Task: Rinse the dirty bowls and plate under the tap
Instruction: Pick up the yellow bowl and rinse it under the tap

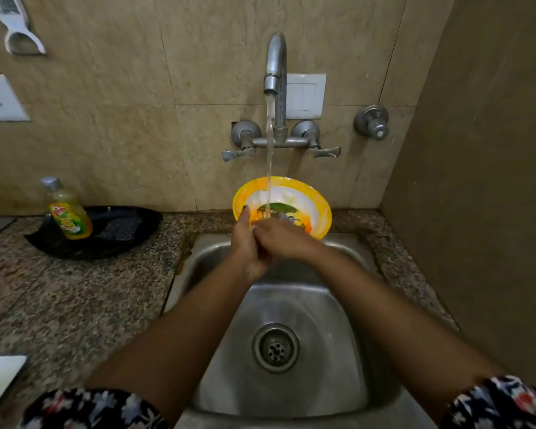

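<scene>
A steel sink (pixel 291 394) sits in a speckled granite counter (pixel 75 289) against beige wall tiles (pixel 121 134). Under the running tap (pixel 275 66), the left hand (pixel 245 239) grips the yellow-rimmed bowl (pixel 317 209) by its near rim, thumb on the edge; the right hand (pixel 283 239) lies across its inside, its finger position hidden.

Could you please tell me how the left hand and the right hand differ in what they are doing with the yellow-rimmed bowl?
The left hand grips the yellow-rimmed plastic bowl at its near left rim, thumb up over the edge; the right hand does not grip the rim but reaches inside. The left hand sits beside the water stream; the right hand's fingers lie just under it. The right hand overlaps the left one. Both are held above the steel sink.
</scene>
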